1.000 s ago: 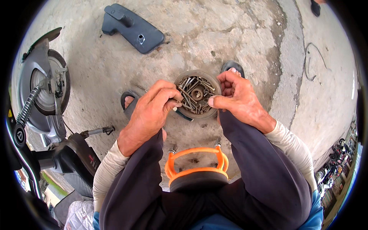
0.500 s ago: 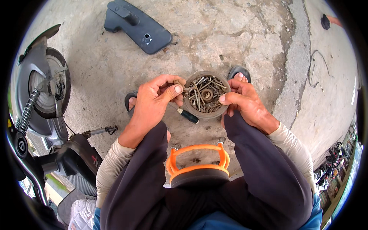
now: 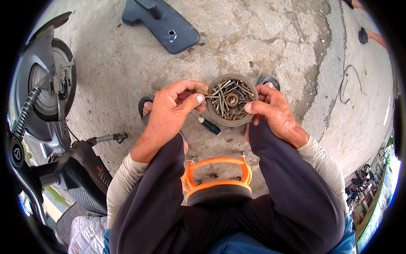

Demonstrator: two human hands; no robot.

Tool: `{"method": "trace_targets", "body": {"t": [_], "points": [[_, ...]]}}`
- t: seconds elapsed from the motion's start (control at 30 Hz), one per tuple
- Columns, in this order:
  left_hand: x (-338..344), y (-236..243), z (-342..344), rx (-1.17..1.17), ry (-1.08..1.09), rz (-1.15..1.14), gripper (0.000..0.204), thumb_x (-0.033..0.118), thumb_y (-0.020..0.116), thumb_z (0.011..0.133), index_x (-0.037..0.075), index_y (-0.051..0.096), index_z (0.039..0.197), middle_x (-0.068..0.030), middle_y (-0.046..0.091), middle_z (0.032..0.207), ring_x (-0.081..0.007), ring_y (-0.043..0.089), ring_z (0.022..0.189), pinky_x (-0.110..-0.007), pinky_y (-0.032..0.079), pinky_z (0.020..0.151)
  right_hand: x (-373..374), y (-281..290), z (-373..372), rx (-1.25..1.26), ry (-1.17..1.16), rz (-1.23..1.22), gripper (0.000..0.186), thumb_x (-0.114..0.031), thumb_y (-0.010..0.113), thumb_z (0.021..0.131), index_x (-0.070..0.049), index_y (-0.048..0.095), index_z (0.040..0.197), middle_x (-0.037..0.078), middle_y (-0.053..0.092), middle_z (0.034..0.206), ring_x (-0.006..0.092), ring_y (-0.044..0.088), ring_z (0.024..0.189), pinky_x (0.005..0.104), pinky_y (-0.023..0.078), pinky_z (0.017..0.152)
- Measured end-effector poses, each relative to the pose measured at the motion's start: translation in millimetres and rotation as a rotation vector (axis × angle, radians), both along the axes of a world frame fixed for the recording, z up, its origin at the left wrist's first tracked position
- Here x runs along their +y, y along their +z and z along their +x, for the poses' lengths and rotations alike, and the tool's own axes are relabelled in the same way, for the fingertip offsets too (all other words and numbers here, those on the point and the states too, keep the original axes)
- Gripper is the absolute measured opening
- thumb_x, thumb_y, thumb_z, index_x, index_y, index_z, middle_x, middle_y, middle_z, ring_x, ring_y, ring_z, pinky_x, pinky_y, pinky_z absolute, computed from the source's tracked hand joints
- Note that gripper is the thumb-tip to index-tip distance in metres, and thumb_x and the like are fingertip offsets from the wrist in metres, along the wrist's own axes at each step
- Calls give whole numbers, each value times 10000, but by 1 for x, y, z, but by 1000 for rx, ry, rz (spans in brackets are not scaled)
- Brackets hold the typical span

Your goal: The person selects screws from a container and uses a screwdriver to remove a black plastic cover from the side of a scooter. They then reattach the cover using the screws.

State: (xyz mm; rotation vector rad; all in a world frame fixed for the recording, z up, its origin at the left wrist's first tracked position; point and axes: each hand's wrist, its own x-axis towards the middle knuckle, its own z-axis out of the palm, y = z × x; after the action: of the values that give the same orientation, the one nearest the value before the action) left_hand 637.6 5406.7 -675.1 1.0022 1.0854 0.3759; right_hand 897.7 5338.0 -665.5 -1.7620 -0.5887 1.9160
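Closest in, dark trousered knees (image 3: 277, 156) spread either side of a bright orange tubular frame (image 3: 218, 183) with a black rounded pad.

Just beyond them, the left hand (image 3: 168, 111) is closed to a pinch, thumb against fingers, gripping one slim brownish metal bolt (image 3: 213, 97) whose free end reaches over the near-left part of a shallow, round, grey-brown dish (image 3: 230, 123). The right hand (image 3: 277, 111) is curled at the dish's right side, thumb over the rim and fingers outside it, so it seems to steady the dish. Whether the dish rests on the ground or is held up, I cannot tell.

As for progress, a single bolt is out between the fingertips, while a mixed heap of rusty and silvery bolts (image 3: 223, 90) remains around the raised hub (image 3: 232, 100) in the dish's middle. By my reading, the picking through is under way and far from finished, since the heap lies in no order.

A screwdriver with a dark green handle (image 3: 209, 126) lies beside the dish, unused. Farther out, a grey scooter's rear wheel (image 3: 53, 80) stands at the left, and a dark grey moulded plastic panel (image 3: 167, 27) lies on the concrete, well apart from it and unfitted; whether they belong together does not show.
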Motion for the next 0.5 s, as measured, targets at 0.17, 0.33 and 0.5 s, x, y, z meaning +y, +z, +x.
{"method": "trace_targets", "body": {"t": [0.17, 0.33, 0.5], "points": [[-1, -5, 0, -12, 17, 27, 184, 68, 599, 1010, -21, 664, 1157, -87, 711, 1009, -143, 681, 867, -304, 580, 802, 4, 5, 1, -11, 3, 13, 380, -163, 737, 849, 50, 610, 1137, 50, 678, 879, 95, 620, 693, 251, 513, 624], [2, -4, 1, -184, 183, -188, 197, 114, 546, 1043, -6, 637, 1169, -125, 701, 1092, -173, 676, 923, -327, 576, 831, 4, 5, 5, 11, -14, 33, 372, -142, 732, 849, 43, 608, 1147, 51, 681, 901, 97, 624, 720, 256, 514, 640], [1, -6, 2, -216, 219, -215, 200, 120, 542, 1045, -2, 642, 1168, -130, 704, 1096, -174, 674, 930, -327, 571, 838, 4, 3, 5, 17, -25, 40, 379, -133, 725, 853, 44, 602, 1165, 52, 682, 924, 101, 626, 748, 261, 516, 655]]}}
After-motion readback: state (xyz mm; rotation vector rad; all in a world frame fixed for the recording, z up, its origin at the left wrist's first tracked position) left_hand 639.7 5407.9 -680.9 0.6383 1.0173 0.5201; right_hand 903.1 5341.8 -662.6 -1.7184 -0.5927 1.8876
